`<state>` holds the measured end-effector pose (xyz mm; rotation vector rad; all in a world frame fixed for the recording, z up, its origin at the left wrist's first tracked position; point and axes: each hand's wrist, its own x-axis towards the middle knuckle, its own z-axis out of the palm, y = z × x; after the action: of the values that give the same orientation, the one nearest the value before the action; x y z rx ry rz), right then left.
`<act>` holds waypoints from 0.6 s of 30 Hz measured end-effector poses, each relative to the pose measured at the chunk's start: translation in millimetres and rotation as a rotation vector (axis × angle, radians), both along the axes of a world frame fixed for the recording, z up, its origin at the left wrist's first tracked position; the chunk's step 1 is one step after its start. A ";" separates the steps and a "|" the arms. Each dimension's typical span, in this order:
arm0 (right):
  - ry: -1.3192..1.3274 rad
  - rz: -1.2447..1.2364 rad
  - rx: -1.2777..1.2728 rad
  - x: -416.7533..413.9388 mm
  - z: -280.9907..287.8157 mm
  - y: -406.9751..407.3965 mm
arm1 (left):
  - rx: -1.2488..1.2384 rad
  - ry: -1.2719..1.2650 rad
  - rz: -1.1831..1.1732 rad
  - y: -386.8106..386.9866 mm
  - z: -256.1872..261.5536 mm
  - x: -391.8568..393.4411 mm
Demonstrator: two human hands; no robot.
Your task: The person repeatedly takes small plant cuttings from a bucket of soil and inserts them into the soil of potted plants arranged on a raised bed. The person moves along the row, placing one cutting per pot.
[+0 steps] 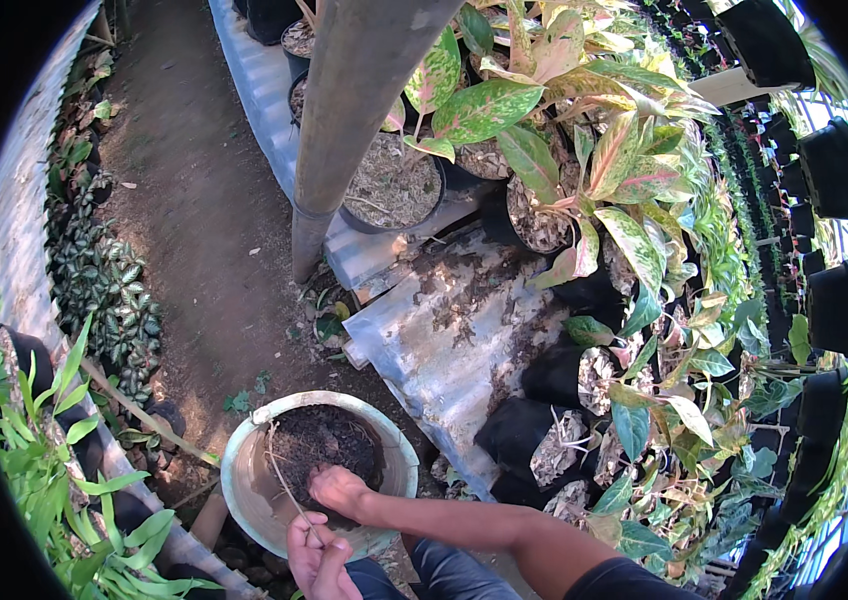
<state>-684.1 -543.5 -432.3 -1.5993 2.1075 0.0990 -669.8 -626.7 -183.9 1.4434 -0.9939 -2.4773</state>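
A large round pot (242, 480) with a pale green, worn rim stands low in front of my legs. Dark crumbly soil (326, 435) lies in its bottom. My right hand (338, 489) reaches down into the pot, its fingertips hidden in or against the soil, so I cannot tell whether it grips anything. At the near rim, my left hand (319, 559) pinches a thin, dry brown stem (283, 480) between thumb and fingers. The stem slants up across the inside of the pot, its far end by the left inner wall.
Corrugated sheets (461, 315) form a shelf on the right, bearing potted variegated plants (611, 165) and black grow bags (521, 439). A thick grey post (341, 112) rises ahead. Leafy plants (71, 480) border the dirt path (199, 195) on the left. Black pots (835, 307) hang far right.
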 end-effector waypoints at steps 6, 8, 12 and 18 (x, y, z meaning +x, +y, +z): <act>-0.133 -0.214 -0.221 -9.8 14.9 7.0 | 0.035 0.002 -0.024 7.5 2.7 -0.6; -0.272 -0.352 -0.335 -17.1 19.3 10.5 | 0.021 -0.014 -0.037 8.7 2.7 -1.2; -0.797 -0.566 -0.208 -49.3 24.9 13.9 | 0.005 -0.064 -0.064 8.3 -0.4 -2.9; -1.183 -0.825 -0.246 -71.0 35.7 8.0 | -0.025 -0.075 -0.012 10.7 -6.4 -4.1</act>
<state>-755.0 -535.5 -396.6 -0.4557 1.5805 -1.1101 -673.9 -616.0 -190.3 1.5370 -1.0464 -2.4262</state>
